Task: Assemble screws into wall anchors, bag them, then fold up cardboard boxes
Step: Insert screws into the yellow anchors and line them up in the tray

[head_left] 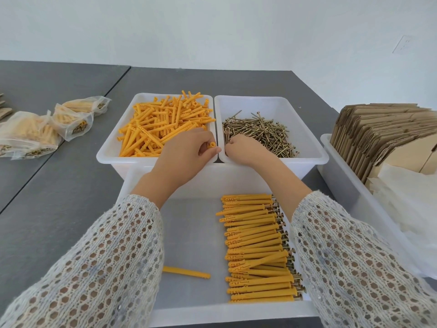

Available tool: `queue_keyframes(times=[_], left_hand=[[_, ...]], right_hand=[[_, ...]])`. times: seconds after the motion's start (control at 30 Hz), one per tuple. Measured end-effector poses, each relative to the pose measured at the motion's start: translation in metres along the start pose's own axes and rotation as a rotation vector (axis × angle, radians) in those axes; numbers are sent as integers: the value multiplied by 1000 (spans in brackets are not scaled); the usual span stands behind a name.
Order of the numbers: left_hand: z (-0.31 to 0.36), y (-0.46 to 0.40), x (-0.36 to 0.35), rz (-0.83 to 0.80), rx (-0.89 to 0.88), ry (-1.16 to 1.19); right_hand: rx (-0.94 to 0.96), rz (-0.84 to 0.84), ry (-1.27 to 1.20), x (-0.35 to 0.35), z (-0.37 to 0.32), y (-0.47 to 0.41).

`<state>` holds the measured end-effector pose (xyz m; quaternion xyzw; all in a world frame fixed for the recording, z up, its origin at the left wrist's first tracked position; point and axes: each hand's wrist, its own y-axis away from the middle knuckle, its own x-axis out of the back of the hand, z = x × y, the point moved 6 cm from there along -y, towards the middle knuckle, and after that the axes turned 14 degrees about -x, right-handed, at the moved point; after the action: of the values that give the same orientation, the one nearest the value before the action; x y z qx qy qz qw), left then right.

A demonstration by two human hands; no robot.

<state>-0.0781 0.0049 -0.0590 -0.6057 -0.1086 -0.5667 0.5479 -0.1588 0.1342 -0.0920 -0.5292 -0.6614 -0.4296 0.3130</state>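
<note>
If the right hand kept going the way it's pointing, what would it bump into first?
Most likely the heap of brass-coloured metal screws in the white plastic tray. The right hand points into that tray with its curled fingers at the heap's near edge; whether they touch it already is unclear.

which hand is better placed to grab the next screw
Right. The right hand is already in the screw bin, fingers curled at the edge of the screws. The left hand already holds a yellow anchor.
</note>
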Motion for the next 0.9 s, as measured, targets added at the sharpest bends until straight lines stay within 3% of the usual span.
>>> queue_keyframes(times=[0.2,0.6,0.9], left_hand=[[2,0,-1,2,-26,7],[5,0,-3,3,-59,-20],[0,1,-5,32,-25,-71]], right_hand=[[-10,142,-6,5,2,2],[115,365,-406,24,2,11],[-63,288,-1050,36,22,9]])
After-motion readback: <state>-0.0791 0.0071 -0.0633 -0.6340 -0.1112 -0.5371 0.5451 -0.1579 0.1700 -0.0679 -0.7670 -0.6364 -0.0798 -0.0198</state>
